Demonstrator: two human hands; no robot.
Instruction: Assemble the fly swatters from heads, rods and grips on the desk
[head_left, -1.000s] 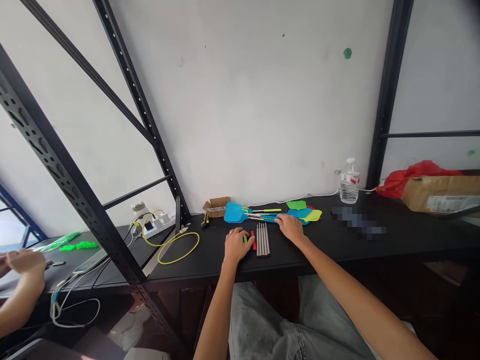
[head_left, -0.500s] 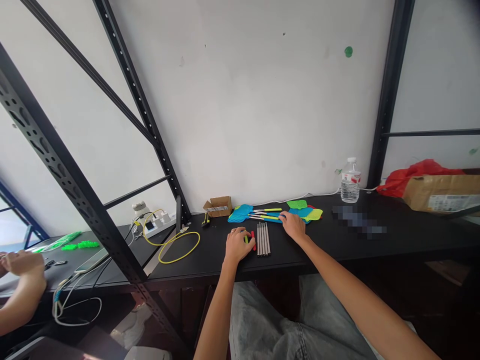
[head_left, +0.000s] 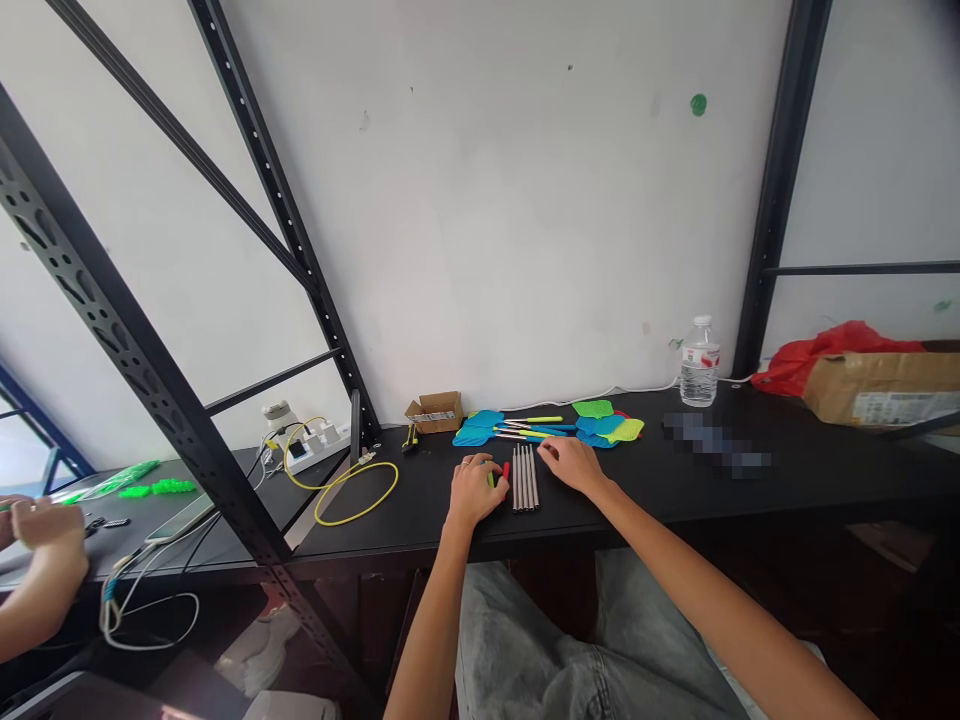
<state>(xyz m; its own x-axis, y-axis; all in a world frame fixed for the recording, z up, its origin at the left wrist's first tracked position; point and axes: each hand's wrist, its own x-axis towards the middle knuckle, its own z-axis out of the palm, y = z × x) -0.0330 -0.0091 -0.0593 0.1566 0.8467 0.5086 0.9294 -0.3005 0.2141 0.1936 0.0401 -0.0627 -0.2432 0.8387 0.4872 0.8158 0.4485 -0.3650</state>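
Several silver metal rods (head_left: 526, 478) lie side by side on the black table in front of me. Just left of them, my left hand (head_left: 474, 490) rests low with curled fingers around a yellow-green handle (head_left: 491, 479); a red handle (head_left: 506, 469) lies at its fingertips. My right hand (head_left: 571, 463) is at the upper right end of the rods, fingers bent together and pointing left; what they hold, if anything, is hidden. Behind both hands lies a pile of fly swatters with blue (head_left: 478, 430), green (head_left: 593, 408) and yellow (head_left: 625, 430) heads.
A small open cardboard box (head_left: 435, 412) and a yellow-black tool (head_left: 409, 438) sit at the back left. A yellow cable (head_left: 356, 522) loops near the shelf post. A water bottle (head_left: 700, 362) and a large carton (head_left: 885, 388) stand right. Another person's hand (head_left: 49, 522) is far left.
My right hand has moved left, from the swatter handles to the top of the rods. My left hand stays in about the same place.
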